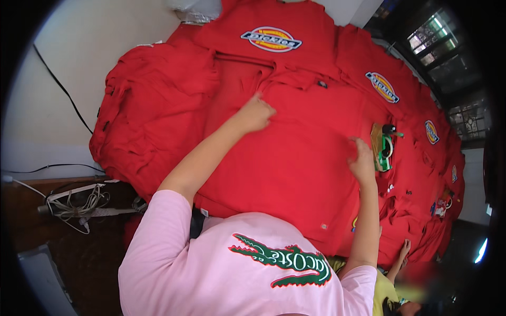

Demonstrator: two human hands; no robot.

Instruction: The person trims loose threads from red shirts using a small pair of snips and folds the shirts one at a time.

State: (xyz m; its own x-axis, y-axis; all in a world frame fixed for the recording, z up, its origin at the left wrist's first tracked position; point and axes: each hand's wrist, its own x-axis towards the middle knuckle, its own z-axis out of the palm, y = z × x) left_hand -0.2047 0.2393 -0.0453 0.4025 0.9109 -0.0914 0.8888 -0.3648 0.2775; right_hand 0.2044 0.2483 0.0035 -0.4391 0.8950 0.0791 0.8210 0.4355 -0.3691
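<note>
Grip of the left hand [256, 114]: fingers curled at the upper left part of the red shirt [300, 158]; whether they pinch cloth cannot be told. Grip of the right hand [362, 160]: partly open, thumb and bent fingers apart, at the shirt's right side, near a green item [385, 158]. The shirt lies spread before the person, right of a red heap [153, 105].
</note>
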